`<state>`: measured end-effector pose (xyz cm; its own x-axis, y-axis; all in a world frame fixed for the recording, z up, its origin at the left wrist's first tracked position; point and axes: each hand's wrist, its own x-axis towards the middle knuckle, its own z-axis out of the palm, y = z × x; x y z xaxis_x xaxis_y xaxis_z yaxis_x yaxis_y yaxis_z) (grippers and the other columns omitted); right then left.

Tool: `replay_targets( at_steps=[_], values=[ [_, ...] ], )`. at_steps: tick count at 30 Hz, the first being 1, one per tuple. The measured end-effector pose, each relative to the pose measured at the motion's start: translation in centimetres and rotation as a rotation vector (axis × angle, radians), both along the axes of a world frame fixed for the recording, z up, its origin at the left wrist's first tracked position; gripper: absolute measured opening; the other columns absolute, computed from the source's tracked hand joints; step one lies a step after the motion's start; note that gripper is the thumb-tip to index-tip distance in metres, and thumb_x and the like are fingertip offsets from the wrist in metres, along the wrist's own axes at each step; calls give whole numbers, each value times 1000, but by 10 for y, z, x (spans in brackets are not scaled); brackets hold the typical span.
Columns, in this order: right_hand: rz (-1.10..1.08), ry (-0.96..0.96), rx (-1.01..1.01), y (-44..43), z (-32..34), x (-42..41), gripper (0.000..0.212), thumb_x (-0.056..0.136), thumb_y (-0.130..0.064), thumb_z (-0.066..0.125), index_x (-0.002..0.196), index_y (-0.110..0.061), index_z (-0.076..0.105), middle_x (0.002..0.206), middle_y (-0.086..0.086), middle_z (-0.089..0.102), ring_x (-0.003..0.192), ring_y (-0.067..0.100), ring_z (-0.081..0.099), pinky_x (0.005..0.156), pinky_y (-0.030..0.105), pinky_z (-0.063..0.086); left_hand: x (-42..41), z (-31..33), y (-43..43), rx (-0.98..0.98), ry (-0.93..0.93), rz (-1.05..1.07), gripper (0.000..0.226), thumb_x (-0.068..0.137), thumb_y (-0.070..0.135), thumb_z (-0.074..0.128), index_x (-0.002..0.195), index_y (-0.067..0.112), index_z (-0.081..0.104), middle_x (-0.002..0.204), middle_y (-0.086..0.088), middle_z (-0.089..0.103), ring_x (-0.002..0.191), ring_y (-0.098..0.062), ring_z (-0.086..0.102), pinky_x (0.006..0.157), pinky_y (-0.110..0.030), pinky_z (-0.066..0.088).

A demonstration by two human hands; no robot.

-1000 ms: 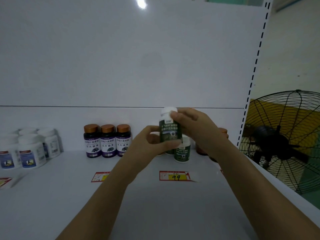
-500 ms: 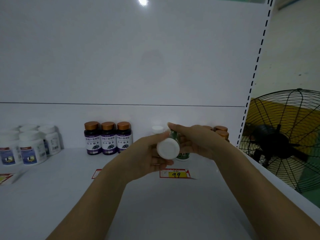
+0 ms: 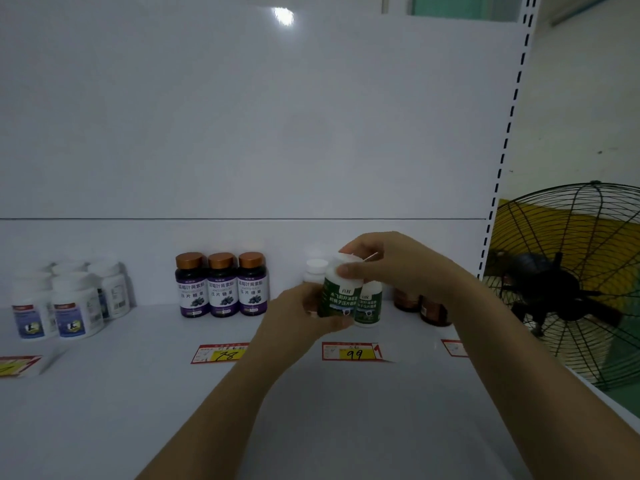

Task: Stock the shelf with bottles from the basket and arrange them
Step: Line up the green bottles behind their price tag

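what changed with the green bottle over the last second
The green bottle, tipped cap-first toward the camera half a second ago, is upright again, label facing out. Both the left hand and right hand kept hold. The purple bottles stayed put.

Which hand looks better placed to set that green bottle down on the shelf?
Probably the left hand: it wraps the green bottle's body from beside and below, just above the shelf. The right hand only pinches the cap.
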<state>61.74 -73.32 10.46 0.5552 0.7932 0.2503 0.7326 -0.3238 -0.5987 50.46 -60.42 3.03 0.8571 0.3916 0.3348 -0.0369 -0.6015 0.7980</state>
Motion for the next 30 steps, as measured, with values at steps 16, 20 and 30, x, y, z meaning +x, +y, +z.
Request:
replay_targets(
  at_steps=[16, 20, 30],
  values=[
    [-377, -126, -153, 29, 60, 55, 34, 89, -13, 62, 119, 3, 60, 122, 18, 58, 106, 33, 61, 87, 42, 55, 25, -36, 16, 557, 492, 91, 55, 104, 33, 20, 151, 9, 6, 160, -6, 2, 147, -20, 0, 117, -29, 2],
    [-412, -65, -131, 38, 26, 58, 32, 88, -9, 60, 117, 4, 59, 120, 22, 59, 106, 35, 61, 87, 45, 55, 31, -47, 25, 621, 549, 65, 54, 103, 32, 17, 151, 7, 11, 159, -12, 6, 147, -24, 4, 120, -36, 6],
    [-423, 18, -158, 37, -16, 70, 32, 92, -14, 53, 115, 7, 60, 109, 19, 62, 93, 26, 55, 88, 37, 49, 30, -56, 23, 728, 574, 67, 57, 101, 38, 11, 149, 8, 21, 156, -13, 17, 144, -29, 11, 117, -43, 11]
  ],
)
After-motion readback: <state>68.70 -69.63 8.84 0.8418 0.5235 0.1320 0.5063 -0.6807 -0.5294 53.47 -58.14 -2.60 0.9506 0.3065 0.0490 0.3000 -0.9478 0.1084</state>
